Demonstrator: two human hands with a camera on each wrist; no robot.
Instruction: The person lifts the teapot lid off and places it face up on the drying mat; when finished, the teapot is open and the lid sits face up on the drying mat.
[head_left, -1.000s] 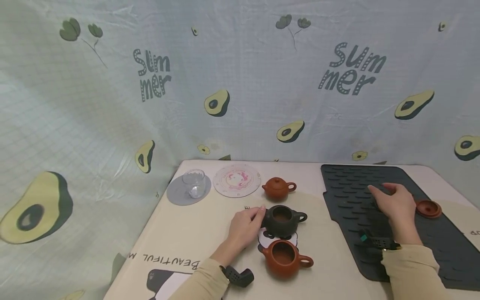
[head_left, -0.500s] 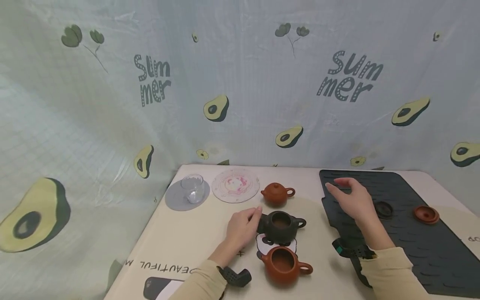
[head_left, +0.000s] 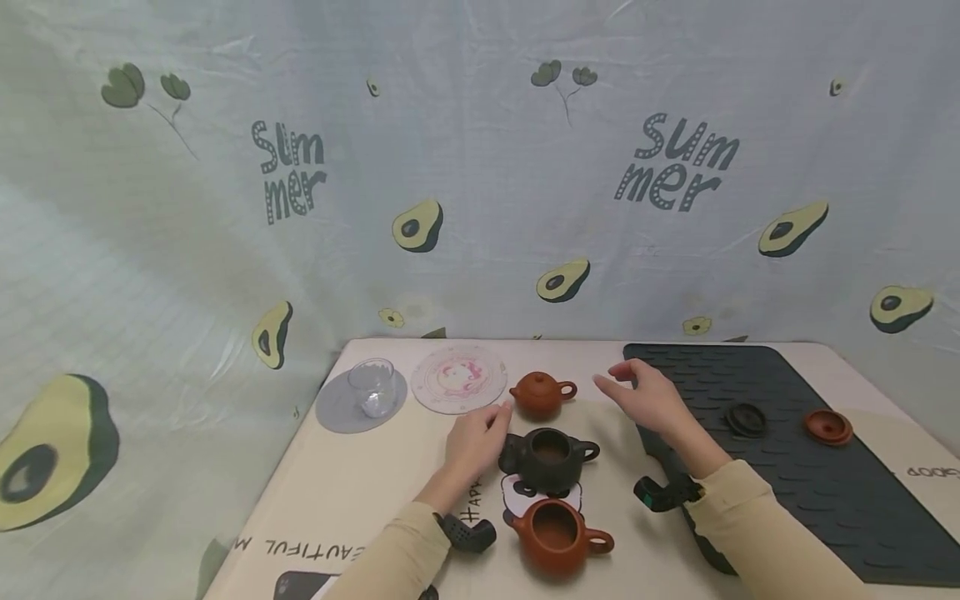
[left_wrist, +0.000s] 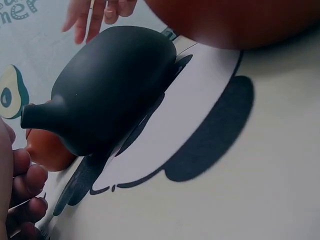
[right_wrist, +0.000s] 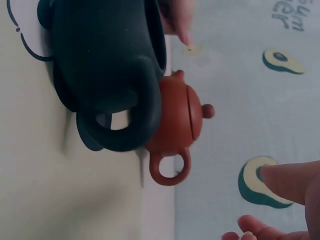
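Observation:
A black teapot (head_left: 553,477) without a lid stands mid-table, its spout toward my left hand (head_left: 472,446). In the left wrist view the loosely bent fingers (left_wrist: 31,182) lie beside that spout, holding nothing. My right hand (head_left: 651,402) hovers right of the lidded reddish-brown teapot (head_left: 537,398), thumb and fingers apart. The right wrist view has the black teapot's handle (right_wrist: 120,135) close by, away from the right hand. Nearer me sits a lidless reddish-brown teapot (head_left: 555,557). On the dark ridged mat (head_left: 787,500) lie a black lid (head_left: 746,420) and a reddish-brown lid (head_left: 828,427).
At the back left a clear glass (head_left: 372,387) stands on a round grey mat (head_left: 337,410). Beside it lies a round pink-patterned mat (head_left: 459,379). A printed curtain (head_left: 480,167) hangs behind the table.
My right hand has moved left, from over the dark mat toward the teapots, bringing the black lid into view. The left hand has shifted slightly away from the black teapot's spout.

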